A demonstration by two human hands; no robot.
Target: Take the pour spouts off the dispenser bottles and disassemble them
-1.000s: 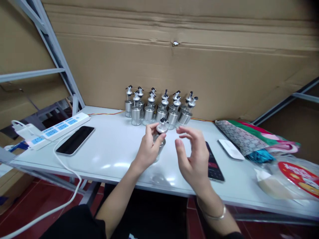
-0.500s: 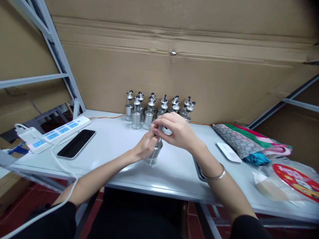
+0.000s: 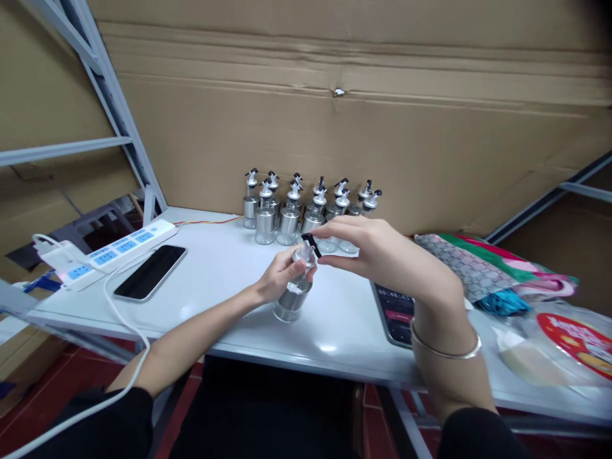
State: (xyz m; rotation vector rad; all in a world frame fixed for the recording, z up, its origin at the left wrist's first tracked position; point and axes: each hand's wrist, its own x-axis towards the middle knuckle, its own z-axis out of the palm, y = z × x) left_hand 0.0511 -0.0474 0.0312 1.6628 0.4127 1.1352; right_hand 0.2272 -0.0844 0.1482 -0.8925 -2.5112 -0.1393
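My left hand (image 3: pixel 276 278) grips a small glass and steel dispenser bottle (image 3: pixel 292 297), tilted over the white table (image 3: pixel 229 287). Its white cap with a black spout (image 3: pixel 308 246) sits between the fingertips of my right hand (image 3: pixel 368 245), which comes in from the right with a bangle on the wrist. Behind the hands, several matching bottles (image 3: pixel 296 207) stand in rows against the cardboard wall.
A dark phone (image 3: pixel 150 272) and a white power strip (image 3: pixel 102 252) with a cable lie at the left. Another phone (image 3: pixel 394 306) with a lit screen lies under my right forearm. Patterned cloth (image 3: pixel 471 264) and plastic bags (image 3: pixel 559 338) fill the right side.
My right hand closed in from open air onto the bottle's cap. The bottle went down toward the table, then tilted up a little in my left hand.
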